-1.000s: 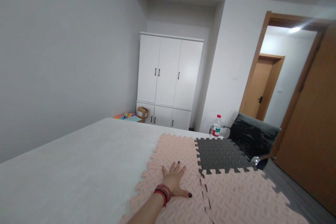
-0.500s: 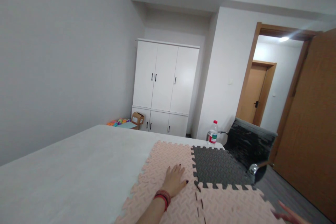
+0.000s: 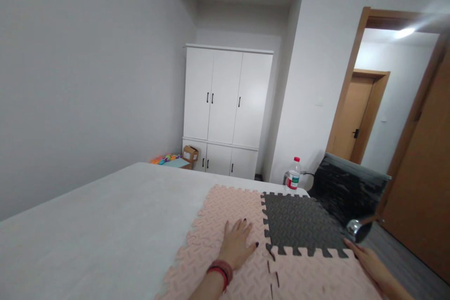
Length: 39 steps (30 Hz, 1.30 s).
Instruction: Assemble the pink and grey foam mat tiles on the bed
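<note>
My left hand [image 3: 238, 244] lies flat, fingers spread, on a pink foam puzzle mat [image 3: 218, 225] spread over a white bed [image 3: 105, 225]. Red bracelets circle that wrist. A dark grey mat tile [image 3: 300, 225] is interlocked to the right of the pink one, and another pink tile [image 3: 312, 276] joins in front of it. My right hand [image 3: 369, 265] rests with fingers extended on the right edge of that near pink tile, close to the grey tile's corner. Neither hand holds anything.
A water bottle [image 3: 293, 177] stands beyond the bed's far corner. A dark office chair [image 3: 348, 192] sits to the right. A white wardrobe [image 3: 227, 108] is at the back, with a cardboard box [image 3: 190, 153] and colourful toys [image 3: 163, 158] beside it. An open wooden door [image 3: 422, 187] is at right.
My right hand has come into view and reached the right edge of the near pink tile. My left hand stays flat on the pink mat, shifted slightly.
</note>
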Available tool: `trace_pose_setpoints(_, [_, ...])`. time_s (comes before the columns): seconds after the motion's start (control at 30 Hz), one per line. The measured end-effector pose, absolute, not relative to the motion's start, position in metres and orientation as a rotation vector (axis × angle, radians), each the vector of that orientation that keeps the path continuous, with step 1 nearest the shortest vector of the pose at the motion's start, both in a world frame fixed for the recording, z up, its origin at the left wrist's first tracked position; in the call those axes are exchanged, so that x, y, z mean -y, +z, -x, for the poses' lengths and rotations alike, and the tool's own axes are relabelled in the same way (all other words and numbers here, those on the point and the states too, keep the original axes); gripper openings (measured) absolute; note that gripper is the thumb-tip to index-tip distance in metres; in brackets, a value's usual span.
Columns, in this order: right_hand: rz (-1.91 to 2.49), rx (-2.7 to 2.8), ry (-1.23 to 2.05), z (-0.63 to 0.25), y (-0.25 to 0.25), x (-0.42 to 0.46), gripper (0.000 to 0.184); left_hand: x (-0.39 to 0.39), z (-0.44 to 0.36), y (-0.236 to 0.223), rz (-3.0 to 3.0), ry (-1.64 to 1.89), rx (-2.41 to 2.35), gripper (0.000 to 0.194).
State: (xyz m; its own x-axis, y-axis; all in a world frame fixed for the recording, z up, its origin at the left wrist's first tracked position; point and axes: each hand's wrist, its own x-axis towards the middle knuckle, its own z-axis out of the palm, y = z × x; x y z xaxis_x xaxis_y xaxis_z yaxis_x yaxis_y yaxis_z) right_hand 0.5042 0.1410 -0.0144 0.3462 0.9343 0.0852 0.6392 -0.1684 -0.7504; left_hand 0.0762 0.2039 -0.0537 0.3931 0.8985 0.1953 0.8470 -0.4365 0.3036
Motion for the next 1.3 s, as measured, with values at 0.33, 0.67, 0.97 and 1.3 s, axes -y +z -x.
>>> trace_pose_setpoints(0.33, [1.869,1.674,-0.138,-0.446,0.099,-0.113,0.039,-0.208,-0.076,-0.061,-2.5,0.522,-1.552,0.065])
trace_pose_setpoints(0.67, [1.92,1.7,-0.135,-0.424,0.128,-0.107,0.045,-0.207,-0.077,-0.064,-2.525,0.575,-1.553,0.062])
trace_pose_setpoints(0.97, [1.915,1.594,0.694,-0.466,0.097,-0.072,0.051,-0.206,-0.076,-0.066,-2.529,0.592,-1.542,0.062])
trace_pose_setpoints(1.3, [1.71,2.059,-0.268,-0.397,0.133,-0.032,0.033,-0.205,-0.074,-0.066,-2.534,0.546,-1.525,0.062])
